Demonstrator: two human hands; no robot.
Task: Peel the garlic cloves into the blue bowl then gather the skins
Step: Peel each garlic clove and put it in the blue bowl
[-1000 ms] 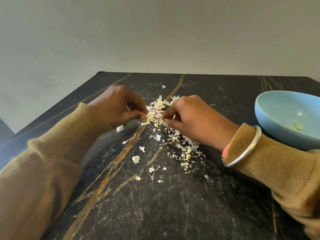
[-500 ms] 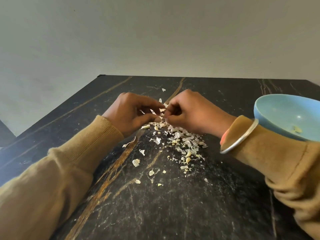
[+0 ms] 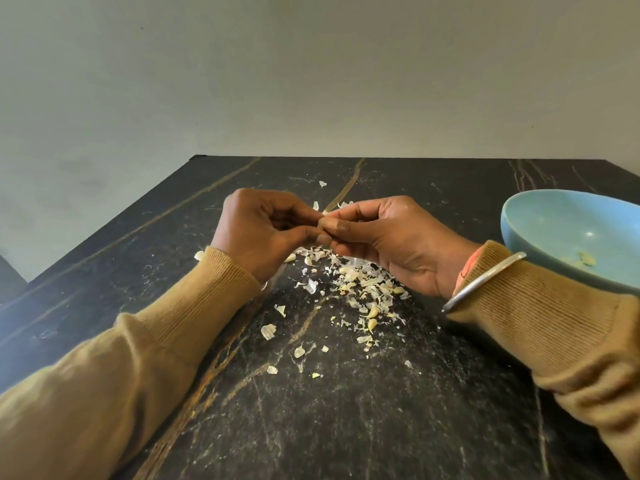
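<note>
A black, marble-patterned surface (image 3: 346, 427), streaked with golden-brown veins (image 3: 221, 358) and fine pale scratches, carries a loose heap of papery garlic skins (image 3: 367, 289) near its middle, with yellowish bits among the white flakes. Stray pieces (image 3: 268, 331) lie scattered on the near side of the heap. A lone flake (image 3: 322, 183) lies far back beside the central vein, and a pale scrap (image 3: 199, 255) lies off to the left. A blue bowl (image 3: 547, 216) stands at the right, apart from the heap and partly cut off by the frame.
</note>
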